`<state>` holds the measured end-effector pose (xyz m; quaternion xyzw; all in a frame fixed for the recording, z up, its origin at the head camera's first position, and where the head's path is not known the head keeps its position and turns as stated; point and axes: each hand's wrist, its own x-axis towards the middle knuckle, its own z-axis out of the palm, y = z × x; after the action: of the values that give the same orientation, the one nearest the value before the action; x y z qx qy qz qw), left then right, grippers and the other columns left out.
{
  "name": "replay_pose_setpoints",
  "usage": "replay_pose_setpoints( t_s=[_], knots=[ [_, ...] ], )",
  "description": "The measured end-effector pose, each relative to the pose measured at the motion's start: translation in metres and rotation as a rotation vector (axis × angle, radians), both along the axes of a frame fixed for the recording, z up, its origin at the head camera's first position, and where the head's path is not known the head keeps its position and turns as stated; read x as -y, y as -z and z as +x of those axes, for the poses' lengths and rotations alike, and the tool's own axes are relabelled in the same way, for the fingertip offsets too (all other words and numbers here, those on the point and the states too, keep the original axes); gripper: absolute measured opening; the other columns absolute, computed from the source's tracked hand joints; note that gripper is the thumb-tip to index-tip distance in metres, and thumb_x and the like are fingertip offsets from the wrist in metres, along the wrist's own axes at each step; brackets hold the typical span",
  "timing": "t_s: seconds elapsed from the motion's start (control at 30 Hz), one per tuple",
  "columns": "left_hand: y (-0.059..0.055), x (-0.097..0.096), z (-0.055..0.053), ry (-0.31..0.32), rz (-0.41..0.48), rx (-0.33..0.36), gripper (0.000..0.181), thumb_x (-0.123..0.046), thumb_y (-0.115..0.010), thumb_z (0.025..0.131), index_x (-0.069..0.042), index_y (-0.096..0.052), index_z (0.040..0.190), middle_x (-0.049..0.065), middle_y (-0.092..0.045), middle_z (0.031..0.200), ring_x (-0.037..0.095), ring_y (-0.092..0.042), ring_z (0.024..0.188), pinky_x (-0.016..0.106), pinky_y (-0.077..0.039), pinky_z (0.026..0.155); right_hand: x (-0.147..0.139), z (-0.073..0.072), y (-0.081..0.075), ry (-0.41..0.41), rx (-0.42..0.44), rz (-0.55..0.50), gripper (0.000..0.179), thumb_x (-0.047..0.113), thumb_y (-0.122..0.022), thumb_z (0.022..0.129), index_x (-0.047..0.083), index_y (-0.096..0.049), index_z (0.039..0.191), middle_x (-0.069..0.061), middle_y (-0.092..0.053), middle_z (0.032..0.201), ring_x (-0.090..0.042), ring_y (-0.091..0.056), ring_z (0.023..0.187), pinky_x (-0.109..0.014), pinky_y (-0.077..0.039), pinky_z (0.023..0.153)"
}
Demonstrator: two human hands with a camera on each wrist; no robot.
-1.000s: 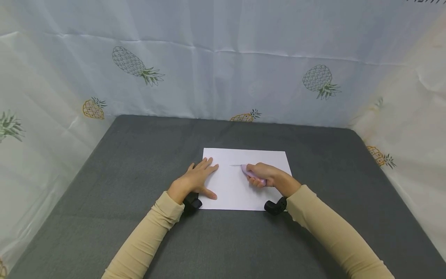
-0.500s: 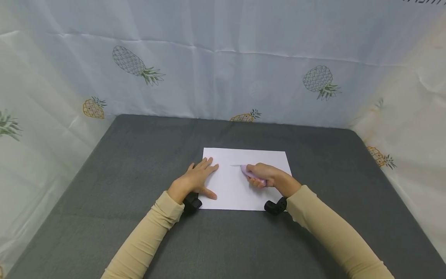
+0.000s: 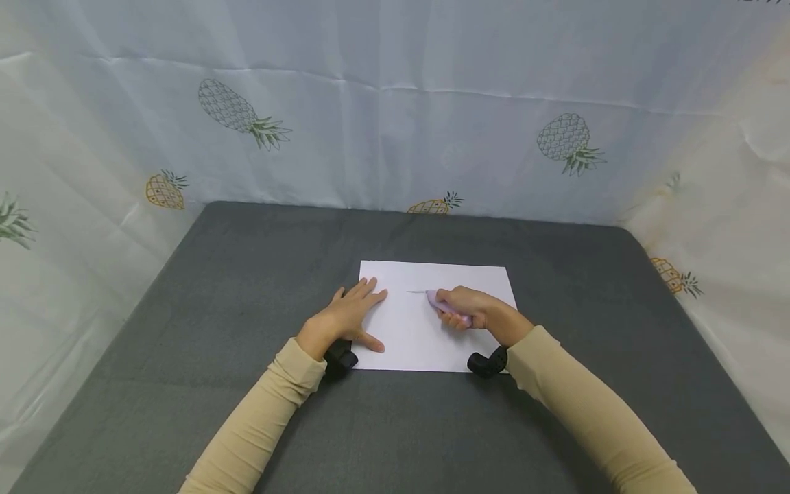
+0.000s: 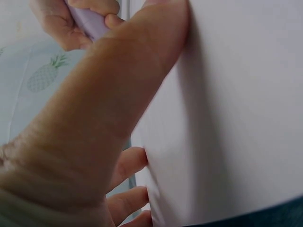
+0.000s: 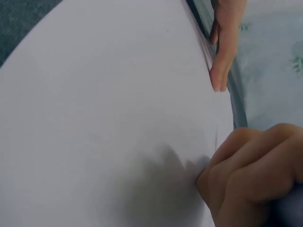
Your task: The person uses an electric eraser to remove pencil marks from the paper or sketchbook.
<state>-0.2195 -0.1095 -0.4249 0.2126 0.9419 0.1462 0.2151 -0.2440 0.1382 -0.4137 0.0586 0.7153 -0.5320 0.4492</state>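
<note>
A white sheet of paper (image 3: 420,346) lies on the dark grey table. My left hand (image 3: 350,312) rests on its left side with fingers and thumb spread. My right hand (image 3: 465,307) grips a lavender utility knife (image 3: 433,299), thumb on top, its front end down at the paper. From that end a thin line (image 3: 415,292) runs left across the sheet; whether it is a cut or a mark is hard to tell. In the right wrist view the same line (image 5: 216,137) shows just ahead of the curled fingers (image 5: 251,175). The blade itself is hidden.
The dark grey table (image 3: 247,274) extends around the sheet on all sides. A pale curtain (image 3: 401,123) printed with pineapples hangs behind and beside it. Black wrist devices sit under both wrists, the right one (image 3: 487,363) over the paper's front edge.
</note>
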Motion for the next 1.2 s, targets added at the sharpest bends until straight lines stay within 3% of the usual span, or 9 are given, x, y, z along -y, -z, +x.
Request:
replay_pose_setpoints(
  t_s=[1.2],
  knots=[
    [-0.0018, -0.0005, 0.0001, 0.007, -0.010, 0.001, 0.106, -0.044, -0.083, 0.070, -0.012, -0.026, 0.153, 0.014, -0.007, 0.165, 0.033, -0.004, 0.154, 0.063, -0.009, 0.120, -0.0011, -0.0010, -0.0017, -0.004, 0.009, 0.017, 0.031, 0.025, -0.025, 0.102, 0.005, -0.041, 0.085, 0.008, -0.038, 0.055, 0.001, -0.030, 0.038, -0.011, -0.029, 0.038]
  ],
)
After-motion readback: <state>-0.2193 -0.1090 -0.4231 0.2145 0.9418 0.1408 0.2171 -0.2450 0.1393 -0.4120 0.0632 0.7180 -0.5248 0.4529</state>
